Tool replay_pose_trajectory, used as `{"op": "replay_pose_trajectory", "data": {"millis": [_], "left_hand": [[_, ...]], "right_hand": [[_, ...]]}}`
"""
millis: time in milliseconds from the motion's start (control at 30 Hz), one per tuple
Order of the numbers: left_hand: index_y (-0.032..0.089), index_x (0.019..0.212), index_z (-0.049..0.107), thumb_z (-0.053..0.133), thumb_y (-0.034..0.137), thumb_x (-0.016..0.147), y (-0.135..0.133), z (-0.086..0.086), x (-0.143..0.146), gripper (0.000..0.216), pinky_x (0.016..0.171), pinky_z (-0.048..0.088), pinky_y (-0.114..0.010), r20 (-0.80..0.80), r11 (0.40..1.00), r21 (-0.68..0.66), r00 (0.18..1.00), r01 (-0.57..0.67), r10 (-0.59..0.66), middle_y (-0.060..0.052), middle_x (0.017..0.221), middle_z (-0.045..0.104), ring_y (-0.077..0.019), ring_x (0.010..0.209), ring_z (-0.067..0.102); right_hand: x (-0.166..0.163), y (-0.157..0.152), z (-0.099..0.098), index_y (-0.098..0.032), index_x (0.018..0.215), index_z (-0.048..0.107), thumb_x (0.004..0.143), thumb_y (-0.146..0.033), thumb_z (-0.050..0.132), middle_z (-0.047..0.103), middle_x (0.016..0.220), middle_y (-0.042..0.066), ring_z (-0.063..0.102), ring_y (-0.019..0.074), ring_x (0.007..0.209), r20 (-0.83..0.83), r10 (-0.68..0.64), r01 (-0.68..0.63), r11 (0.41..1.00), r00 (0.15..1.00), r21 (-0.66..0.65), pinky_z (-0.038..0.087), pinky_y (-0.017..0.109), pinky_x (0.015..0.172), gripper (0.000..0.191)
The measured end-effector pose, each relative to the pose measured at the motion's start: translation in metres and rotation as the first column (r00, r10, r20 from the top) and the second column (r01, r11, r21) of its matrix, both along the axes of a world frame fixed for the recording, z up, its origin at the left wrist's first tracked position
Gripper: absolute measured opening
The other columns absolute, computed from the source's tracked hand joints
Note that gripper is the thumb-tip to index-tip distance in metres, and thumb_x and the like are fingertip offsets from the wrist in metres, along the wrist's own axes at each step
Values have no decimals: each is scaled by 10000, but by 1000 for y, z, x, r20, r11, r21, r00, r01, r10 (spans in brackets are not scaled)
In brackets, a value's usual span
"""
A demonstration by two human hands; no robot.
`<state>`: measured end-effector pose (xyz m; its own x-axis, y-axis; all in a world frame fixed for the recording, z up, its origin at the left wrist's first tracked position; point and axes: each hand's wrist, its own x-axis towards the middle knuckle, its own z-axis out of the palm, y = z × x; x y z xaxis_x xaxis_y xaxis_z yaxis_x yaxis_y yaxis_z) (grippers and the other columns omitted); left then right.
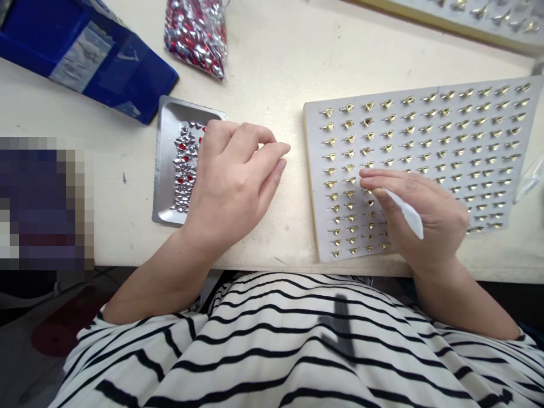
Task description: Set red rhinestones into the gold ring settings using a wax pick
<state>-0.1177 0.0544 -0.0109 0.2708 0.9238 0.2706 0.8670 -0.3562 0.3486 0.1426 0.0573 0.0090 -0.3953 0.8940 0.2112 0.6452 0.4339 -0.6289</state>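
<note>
My right hand (425,212) pinches a slim white plastic tool (407,212) with a flattened, leaf-shaped end; its tip is hidden by the fingers. That hand rests low over the left part of a pale board (317,187) set with rows of gold-coloured rings (386,134), each with a triangular head. On the left, my left hand (233,175) hovers beside and partly over a metal tray (168,153). Its fingers are loosely bent, index finger and thumb slightly apart, with nothing visible between them. Silver-backed and red gems (182,170) lie in the tray, some hidden by the hand.
A clear bag of red and silver gems (195,37) lies behind the tray. To its left stands a blue bin (123,68). Another ring board (425,20) crosses the far right corner. Clear plastic (529,180) sits at the right edge. The table's front edge (276,267) is close to my body.
</note>
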Motion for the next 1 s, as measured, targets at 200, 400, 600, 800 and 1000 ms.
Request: {"op": "replay_pose_trajectory", "data": {"millis": [200,400,600,800,1000], "left_hand": [[292,1119,616,468,277,925,-2,3,2,244,889,392,-447,23,1000,-29,1000,-3,4,-34,1099,625,-281,1008,470],[318,1161,594,457,277,928,-2,2,1,273,904,365,-487,71,998,-63,997,10,-5,-47,1115,615,-295,1046,465],[315,1159,593,458,267,925,-2,3,0,275,898,378,-486,61,998,-58,998,3,0,-44,1108,618,-293,1044,471],[305,1156,598,457,278,926,-2,3,-1,271,894,374,-486,67,998,-60,998,2,2,-49,1115,619,-296,1045,468],[310,1145,598,449,277,928,-2,3,0,266,883,368,-478,69,998,-61,998,-2,6,-43,1112,617,-296,1036,465]], "right_hand": [[-10,-1,14,-285,955,687,798,-110,566,691,946,-47,665,159,932,-177,-114,132,987,978,95,586,358,831,264],[-13,10,16,-278,915,687,809,-109,555,689,919,-57,661,154,944,-168,-142,155,986,975,68,583,369,860,240],[-8,21,9,-278,992,669,821,-145,554,683,994,-52,649,156,1001,-44,-27,27,1000,999,-4,565,360,917,245],[-9,22,6,-291,987,668,841,-182,536,680,1003,-64,645,153,1014,-29,-26,26,1000,999,-10,566,368,918,226],[-8,22,3,-294,993,666,842,-188,538,675,1026,-60,644,163,1017,-27,-35,35,999,999,-10,572,390,911,225]]}}
